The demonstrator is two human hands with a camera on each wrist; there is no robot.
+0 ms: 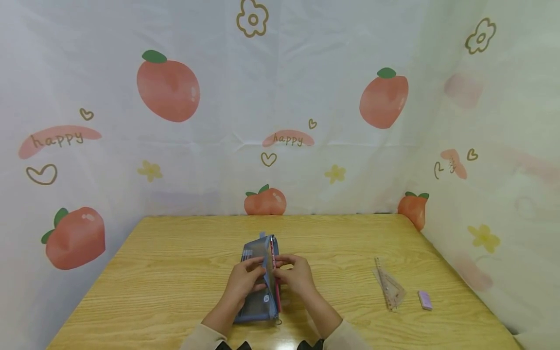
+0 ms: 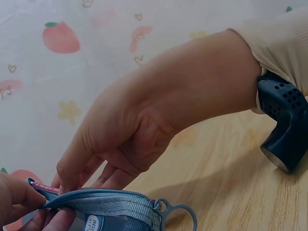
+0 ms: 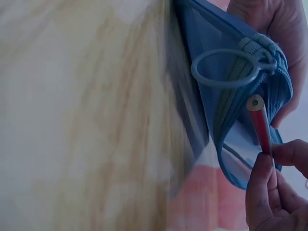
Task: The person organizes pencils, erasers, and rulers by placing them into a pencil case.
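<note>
A blue mesh zip pencil case (image 1: pixel 255 309) stands tilted on the table with its zipped opening on the right side. My left hand (image 1: pixel 241 283) grips the case by the opening's edge, fingers spread over its mesh side. In the right wrist view, my right hand (image 3: pixel 272 192) pinches a red pencil (image 3: pixel 261 127) between thumb and fingers at the gaping mouth. Its flat end points at the camera, and the case hides part of its length. A ring pull (image 3: pixel 226 70) hangs from the zip at the near end.
To the right on the wooden table (image 1: pixel 175 272) lie a clear ruler (image 1: pixel 385 282) over a clear set square (image 1: pixel 395 293), and a purple eraser (image 1: pixel 424 300). A white curtain (image 1: pixel 218 97) printed with peaches hangs behind the table and along its sides.
</note>
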